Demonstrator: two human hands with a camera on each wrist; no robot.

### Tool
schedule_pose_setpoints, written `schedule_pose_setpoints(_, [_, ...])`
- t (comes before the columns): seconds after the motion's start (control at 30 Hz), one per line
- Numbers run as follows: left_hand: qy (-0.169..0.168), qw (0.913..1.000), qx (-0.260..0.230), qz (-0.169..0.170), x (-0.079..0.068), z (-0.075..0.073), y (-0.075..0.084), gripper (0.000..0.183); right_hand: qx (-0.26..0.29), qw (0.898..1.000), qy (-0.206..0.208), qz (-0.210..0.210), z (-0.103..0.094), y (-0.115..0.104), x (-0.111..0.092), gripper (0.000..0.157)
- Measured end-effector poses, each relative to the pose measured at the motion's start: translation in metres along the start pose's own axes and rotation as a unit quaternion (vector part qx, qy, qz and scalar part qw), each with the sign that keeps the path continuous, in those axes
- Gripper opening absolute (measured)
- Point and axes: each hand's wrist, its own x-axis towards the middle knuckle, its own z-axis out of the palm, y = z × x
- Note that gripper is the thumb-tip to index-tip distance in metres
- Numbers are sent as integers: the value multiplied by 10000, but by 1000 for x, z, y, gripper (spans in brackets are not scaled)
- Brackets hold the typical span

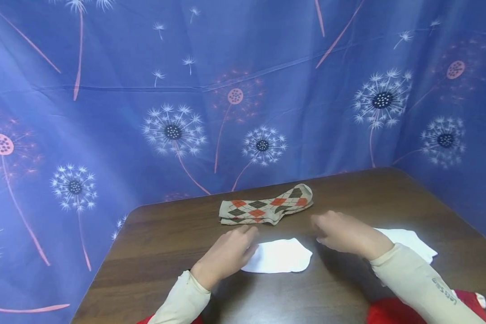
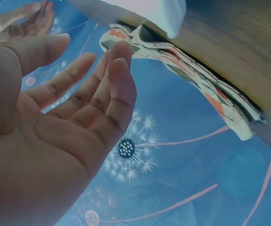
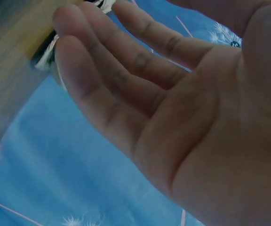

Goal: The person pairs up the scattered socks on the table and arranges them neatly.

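Observation:
Between my two hands a white sock [image 1: 277,256] lies flat on the table. Above its left end hovers my left hand [image 1: 228,254], palm down, with relaxed, slightly bent fingers that hold nothing in the left wrist view. To the right of that sock my right hand [image 1: 344,231] is held over the table, its fingers loosely bent and its palm bare in the right wrist view. Behind both hands lies a pair of argyle socks [image 1: 267,204] in beige, orange and dark green. Another white sock [image 1: 409,241] lies beyond my right wrist, partly hidden by the forearm.
The brown wooden table [image 1: 166,238] has rounded far corners. A blue curtain [image 1: 117,112] with dandelion prints hangs along its back and sides. Red fabric [image 1: 393,311] shows at the bottom, by the near edge.

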Motion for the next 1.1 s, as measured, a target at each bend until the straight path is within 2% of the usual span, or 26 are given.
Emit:
schedule_pose_setpoints(0.17, [-19, 9999, 58, 119, 6, -2, 6, 7, 37, 9999, -122, 70, -5, 6, -4, 20])
schedule_pose_setpoints(0.57, [12, 9988, 377, 307, 31, 0, 24, 10, 69, 9976, -528, 438, -21, 21, -17, 27])
schedule_pose_setpoints(0.83, [-84, 9990, 219, 385, 45, 2, 33, 11, -21, 9972, -453, 598, -30, 27, -21, 23])
schedule_pose_setpoints(1.1, [26, 9983, 207, 541, 58, 6, 42, 13, -127, 9974, -358, 610, -33, 32, -21, 20])
